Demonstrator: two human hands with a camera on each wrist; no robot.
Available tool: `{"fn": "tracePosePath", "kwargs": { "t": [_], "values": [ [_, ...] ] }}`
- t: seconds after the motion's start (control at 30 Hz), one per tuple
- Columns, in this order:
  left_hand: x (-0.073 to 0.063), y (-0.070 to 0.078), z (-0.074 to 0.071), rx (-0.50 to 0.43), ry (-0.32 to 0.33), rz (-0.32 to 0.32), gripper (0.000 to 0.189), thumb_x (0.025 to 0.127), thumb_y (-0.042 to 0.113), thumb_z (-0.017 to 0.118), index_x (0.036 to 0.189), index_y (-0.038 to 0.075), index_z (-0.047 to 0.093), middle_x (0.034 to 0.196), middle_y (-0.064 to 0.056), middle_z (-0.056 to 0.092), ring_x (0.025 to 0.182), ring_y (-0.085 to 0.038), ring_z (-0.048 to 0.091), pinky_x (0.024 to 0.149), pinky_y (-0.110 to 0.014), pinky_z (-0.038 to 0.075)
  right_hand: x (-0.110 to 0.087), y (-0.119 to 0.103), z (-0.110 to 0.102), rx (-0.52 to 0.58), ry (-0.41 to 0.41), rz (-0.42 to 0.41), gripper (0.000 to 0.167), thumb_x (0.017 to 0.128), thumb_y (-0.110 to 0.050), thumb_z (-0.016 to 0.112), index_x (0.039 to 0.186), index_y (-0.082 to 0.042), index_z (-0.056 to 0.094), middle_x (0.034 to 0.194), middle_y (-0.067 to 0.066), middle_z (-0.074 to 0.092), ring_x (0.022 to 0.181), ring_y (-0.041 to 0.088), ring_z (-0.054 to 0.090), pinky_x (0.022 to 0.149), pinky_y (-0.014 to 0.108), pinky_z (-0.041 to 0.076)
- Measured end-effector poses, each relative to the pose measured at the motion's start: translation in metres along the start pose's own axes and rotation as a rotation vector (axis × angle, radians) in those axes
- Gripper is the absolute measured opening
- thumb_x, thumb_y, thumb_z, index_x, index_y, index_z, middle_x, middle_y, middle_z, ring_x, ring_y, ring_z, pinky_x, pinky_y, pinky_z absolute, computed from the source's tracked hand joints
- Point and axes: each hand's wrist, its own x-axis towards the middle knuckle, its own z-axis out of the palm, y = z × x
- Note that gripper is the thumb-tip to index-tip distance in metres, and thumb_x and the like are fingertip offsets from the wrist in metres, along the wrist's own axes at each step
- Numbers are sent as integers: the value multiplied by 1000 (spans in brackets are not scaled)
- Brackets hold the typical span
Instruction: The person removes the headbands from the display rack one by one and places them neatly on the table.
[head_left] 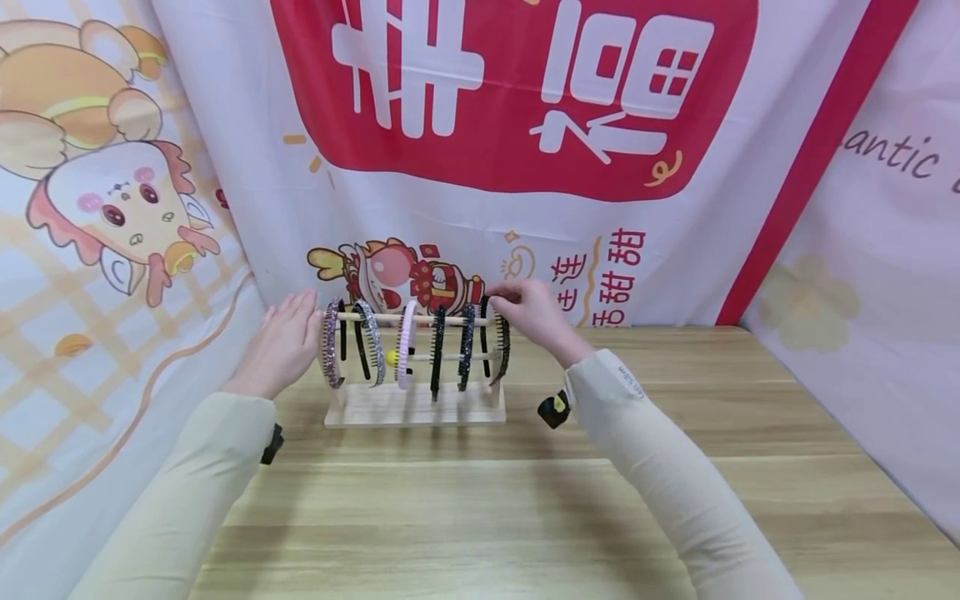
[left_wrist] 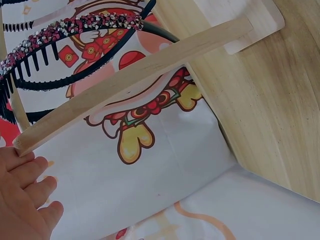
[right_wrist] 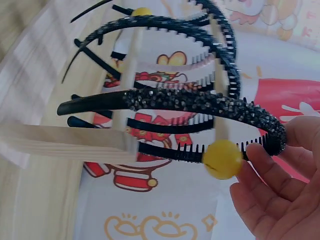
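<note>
A wooden headband rack [head_left: 416, 414] holds several headbands in a row. From the left hang a purple-pink glittery headband [head_left: 328, 343], a silver headband [head_left: 372, 343], a pale pink headband [head_left: 406, 346] and darker ones. At the right end, my right hand [head_left: 536, 310] pinches the top of a black headband with dark glittering stones [right_wrist: 185, 102], close by the yellow ball [right_wrist: 223, 160] on the rod's end. My left hand [head_left: 281, 343] is at the rack's left end with fingers extended, its fingertips touching the top of the wooden side post [left_wrist: 135, 77].
The rack stands on a wood-grain table [head_left: 450, 517] near the back edge. Behind hangs a white cloth with a red printed panel [head_left: 517, 100]. A patterned cloth [head_left: 82, 250] hangs on the left, and another pale cloth [head_left: 862, 275] on the right.
</note>
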Motion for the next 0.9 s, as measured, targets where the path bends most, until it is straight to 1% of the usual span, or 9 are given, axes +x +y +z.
{"fn": "tracePosePath", "kwargs": {
  "t": [0.2,0.27,0.4,0.57,0.7,0.73,0.83,0.9],
  "values": [
    [0,1,-1,1,-3,0,57,101,32,13,142,-8,13,147,-27,12,135,-42,6,109,-48,-5,-3,-7,-12,72,15,35,23,91,-13,57,111,-4,66,100,8,66,83,17,59,69,29,50],
    [0,1,-1,1,-2,1,58,101,32,13,142,-8,13,147,-27,12,135,-42,6,109,-48,-5,-4,-10,-17,90,27,44,22,91,-13,58,110,-5,67,100,7,66,80,18,58,66,29,50],
    [0,1,-2,-1,-1,3,58,101,33,12,142,-8,13,147,-27,12,135,-42,7,109,-48,-5,-5,-12,-23,90,52,46,21,90,-13,59,108,-7,68,96,5,66,72,18,57,59,28,51],
    [-1,2,-2,-2,-1,2,57,101,31,14,142,-8,14,147,-27,12,135,-42,7,109,-48,-4,-5,-11,-30,115,65,48,22,90,-12,60,109,-5,67,89,10,65,65,18,56,57,30,53],
    [-1,2,-2,0,-5,1,57,101,32,14,143,-8,13,147,-26,11,135,-42,6,109,-48,-4,-6,-11,-38,136,78,66,23,90,-13,60,111,-5,66,92,14,66,59,16,53,53,28,52],
    [-1,2,-2,0,-7,1,57,101,32,14,143,-7,13,147,-26,11,135,-41,6,109,-48,-4,-7,-10,-41,142,83,71,23,90,-13,60,111,-5,66,93,15,66,57,16,52,53,30,52],
    [-1,2,-2,1,-11,2,57,101,32,14,143,-7,12,147,-26,11,135,-42,6,109,-48,-4,-9,-9,-48,162,90,88,25,90,-14,60,112,-5,66,95,12,66,55,15,51,55,32,53],
    [0,1,-2,2,-11,3,57,101,31,14,143,-7,12,147,-26,11,135,-42,6,109,-48,-3,-11,-7,-52,178,97,94,25,90,-15,61,113,-6,65,96,11,66,56,17,52,56,32,53]
  ]
}}
